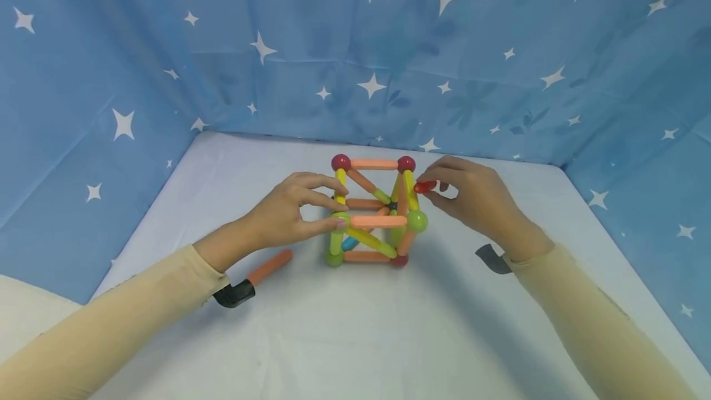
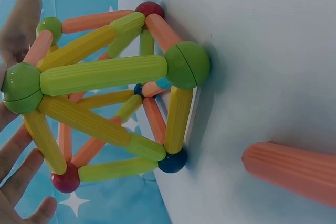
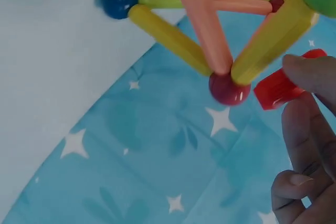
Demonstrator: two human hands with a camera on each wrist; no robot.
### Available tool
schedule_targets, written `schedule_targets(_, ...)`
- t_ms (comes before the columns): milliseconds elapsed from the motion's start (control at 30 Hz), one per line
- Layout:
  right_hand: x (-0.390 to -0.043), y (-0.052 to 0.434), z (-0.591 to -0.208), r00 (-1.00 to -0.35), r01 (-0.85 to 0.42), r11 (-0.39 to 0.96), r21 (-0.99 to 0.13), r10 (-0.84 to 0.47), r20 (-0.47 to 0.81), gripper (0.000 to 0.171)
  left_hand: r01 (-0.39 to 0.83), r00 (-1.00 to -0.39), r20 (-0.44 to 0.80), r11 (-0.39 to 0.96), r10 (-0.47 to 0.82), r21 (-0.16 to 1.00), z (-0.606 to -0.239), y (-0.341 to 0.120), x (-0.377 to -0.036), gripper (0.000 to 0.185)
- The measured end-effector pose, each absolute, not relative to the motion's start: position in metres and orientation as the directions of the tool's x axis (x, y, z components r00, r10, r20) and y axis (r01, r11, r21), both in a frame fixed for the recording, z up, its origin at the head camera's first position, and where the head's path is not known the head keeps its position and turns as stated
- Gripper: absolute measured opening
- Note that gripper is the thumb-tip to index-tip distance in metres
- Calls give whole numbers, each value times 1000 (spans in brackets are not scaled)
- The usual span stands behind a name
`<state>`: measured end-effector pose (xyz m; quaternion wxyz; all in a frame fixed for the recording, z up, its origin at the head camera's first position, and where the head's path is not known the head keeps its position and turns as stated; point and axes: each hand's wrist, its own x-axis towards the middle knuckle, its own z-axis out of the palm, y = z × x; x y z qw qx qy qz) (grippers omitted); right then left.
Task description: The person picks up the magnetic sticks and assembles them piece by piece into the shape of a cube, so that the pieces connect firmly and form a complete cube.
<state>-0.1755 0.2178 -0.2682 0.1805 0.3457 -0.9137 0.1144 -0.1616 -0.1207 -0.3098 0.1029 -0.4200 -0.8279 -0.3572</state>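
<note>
A cube-like frame of magnetic rods and balls point(image 1: 379, 221) stands on the white surface, with rods in orange, yellow and lime. My left hand point(image 1: 289, 208) reaches its left side, fingers spread and fairly straight. The thumb touches the front green ball point(image 2: 22, 88), and the fingertips lie along the yellow rod point(image 2: 46, 142). On the other side, my right hand point(image 1: 472, 199) pinches a short red magnetic rod point(image 3: 275, 90) between thumb and fingers. That rod is beside the upper right yellow rod point(image 3: 273, 40), near a dark red ball point(image 3: 229, 88); contact is hard to tell in the head view.
A loose orange rod point(image 1: 270, 266) lies on the white surface below the left forearm. Dark wrist-camera mounts point(image 1: 234, 294) stick out from both sleeves. Blue cloth with white stars point(image 1: 355, 48) encloses the back and sides.
</note>
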Motion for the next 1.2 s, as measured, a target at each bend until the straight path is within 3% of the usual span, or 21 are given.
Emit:
schedule_targets(200,-193,194,-268,-655,-732,662,-161,-618,435,31,771,-624,480,381,617,511,-311,-121,-161,25)
schedule_targets(567,-211,170,-268,-738,-671,718,-183,-626,252,27,774,-616,490,360,616,521,-314,-121,-163,25)
schedule_targets(1200,-212,164,-264,-800,-600,780,-177,-577,167,23,766,-628,472,385,619,514,-313,-121,-163,25)
